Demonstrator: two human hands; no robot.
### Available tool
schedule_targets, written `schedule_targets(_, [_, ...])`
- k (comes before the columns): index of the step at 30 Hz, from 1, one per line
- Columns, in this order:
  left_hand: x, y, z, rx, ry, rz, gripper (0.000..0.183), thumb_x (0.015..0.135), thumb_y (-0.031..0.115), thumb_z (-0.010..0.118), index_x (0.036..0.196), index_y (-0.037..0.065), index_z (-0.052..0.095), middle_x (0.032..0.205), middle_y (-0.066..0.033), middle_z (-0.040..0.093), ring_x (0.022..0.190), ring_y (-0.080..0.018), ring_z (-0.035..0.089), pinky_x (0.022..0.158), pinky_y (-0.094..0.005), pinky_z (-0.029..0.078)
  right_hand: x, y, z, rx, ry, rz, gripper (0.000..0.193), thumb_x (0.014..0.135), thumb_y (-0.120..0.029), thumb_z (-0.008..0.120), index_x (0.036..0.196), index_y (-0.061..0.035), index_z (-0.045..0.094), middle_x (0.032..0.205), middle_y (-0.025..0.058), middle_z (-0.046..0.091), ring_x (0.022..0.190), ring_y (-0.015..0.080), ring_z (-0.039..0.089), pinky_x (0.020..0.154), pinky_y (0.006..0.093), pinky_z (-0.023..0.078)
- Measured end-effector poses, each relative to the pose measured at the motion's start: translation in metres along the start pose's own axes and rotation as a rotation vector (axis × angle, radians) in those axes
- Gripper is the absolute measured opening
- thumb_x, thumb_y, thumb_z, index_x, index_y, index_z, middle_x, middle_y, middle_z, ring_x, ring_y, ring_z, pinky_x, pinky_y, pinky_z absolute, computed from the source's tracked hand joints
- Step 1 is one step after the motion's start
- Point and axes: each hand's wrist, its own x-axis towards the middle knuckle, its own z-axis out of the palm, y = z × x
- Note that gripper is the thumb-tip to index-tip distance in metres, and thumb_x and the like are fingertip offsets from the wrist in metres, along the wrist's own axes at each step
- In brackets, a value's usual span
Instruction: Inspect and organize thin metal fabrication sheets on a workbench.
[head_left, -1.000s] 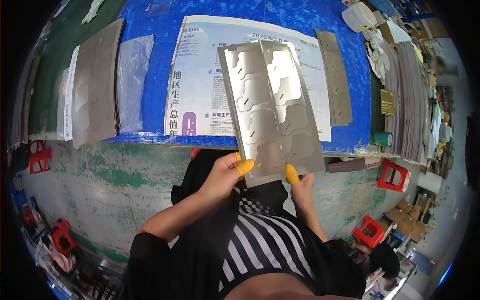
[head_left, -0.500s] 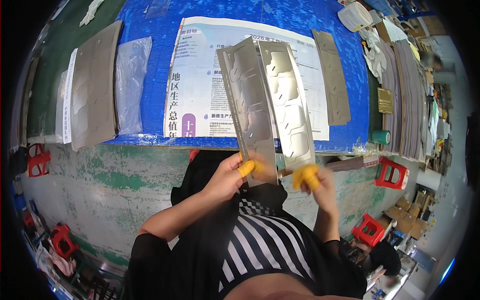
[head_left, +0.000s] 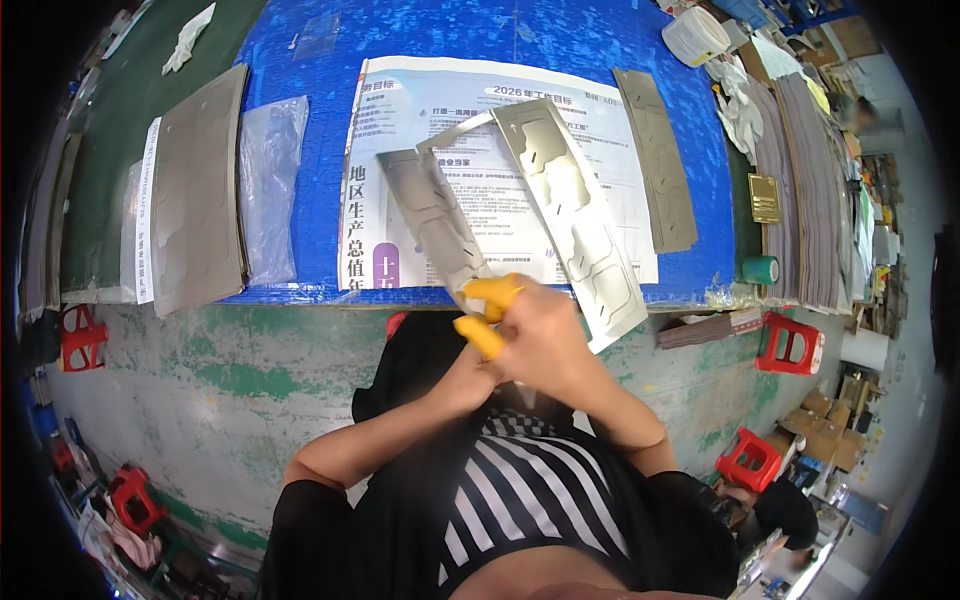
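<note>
Yellow finger cots cover fingers on both hands. My right hand (head_left: 548,328) reaches across in front of my left hand (head_left: 476,372), its fingers closed on the lower end of a thin grey metal sheet with stamped outlines (head_left: 430,205). That sheet tilts up and leftward over the newspaper (head_left: 480,75). My left hand is closed just below, at the same end; its fingertips are partly hidden. A second, shinier stamped metal sheet (head_left: 575,225) slants to the right, its lower end past the table's front edge. A narrow bright strip joins the sheets' upper ends visually; its kind is unclear.
The newspaper lies on a blue-covered table (head_left: 400,30). Stacked metal sheets stand left (head_left: 195,190) and right (head_left: 655,160), with a plastic bag (head_left: 270,190) beside the left stack. Farther right are a white tub (head_left: 695,38), a green tape roll (head_left: 760,270) and a red stool (head_left: 790,345).
My right hand has moved left, across my left hand, onto the left metal sheet. That sheet has swung leftward and the two sheets spread apart. The view has shifted slightly.
</note>
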Motion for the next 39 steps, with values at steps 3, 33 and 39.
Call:
schedule_targets(3, [0.004,0.002,-0.002,-0.444,-0.170,-0.093,0.029,0.088,0.006,0.040,0.117,0.002,0.045,0.109,-0.0045,0.052,0.102,-0.0125,0.050,0.087,-0.0314,0.043,-0.013,0.022,-0.012,0.397,0.230,0.490,0.021,0.073,-0.007,0.067,0.092,0.0008,0.061,0.061,0.0013,0.057,0.047,0.0037,0.045,0.043,0.0208,0.038])
schedule_targets(33, [0.000,0.011,-0.002,-0.355,-0.122,-0.083,0.025,0.089,0.010,0.045,0.113,0.002,0.047,0.107,-0.0033,0.053,0.096,-0.0094,0.051,0.079,-0.0258,0.046,-0.015,0.027,-0.014,0.300,0.312,0.432,0.019,0.074,0.000,0.063,0.093,-0.0003,0.062,0.072,0.0042,0.060,0.057,0.0063,0.054,0.048,0.0190,0.043])
schedule_targets(39, [0.006,0.000,-0.002,-0.299,-0.060,-0.059,0.025,0.089,0.008,0.042,0.113,0.000,0.047,0.105,-0.0052,0.054,0.096,-0.0107,0.052,0.080,-0.0268,0.045,-0.013,0.003,-0.016,0.017,0.217,0.334,0.025,0.072,-0.004,0.067,0.096,-0.0006,0.061,0.070,0.0080,0.059,0.052,0.0115,0.054,0.047,0.0236,0.043])
